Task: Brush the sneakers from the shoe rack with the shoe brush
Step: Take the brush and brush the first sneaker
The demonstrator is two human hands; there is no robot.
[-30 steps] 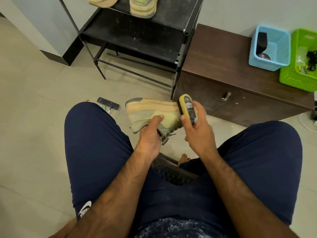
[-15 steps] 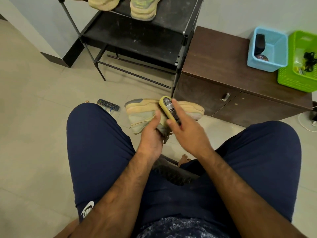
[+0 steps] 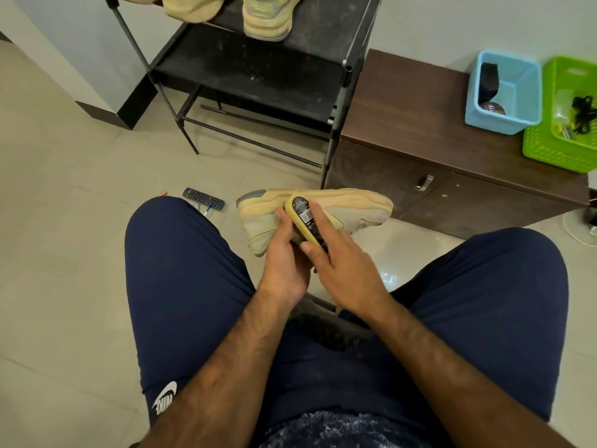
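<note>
A tan sneaker lies on its side in the air between my knees. My left hand grips it from below at its opening. My right hand holds the yellow shoe brush with a black label against the sneaker's side, near the heel end. The brush's bristles are hidden against the shoe. On the black shoe rack behind stand two more tan sneakers, cut off by the top edge.
A brown cabinet stands right of the rack, carrying a blue basket with a black brush and a green basket. A remote control lies on the tiled floor by my left knee. I sit on a dark stool.
My right hand has drawn the brush leftward along the sneaker, from near its toe part to beside my left hand. The sneaker's right end is now uncovered.
</note>
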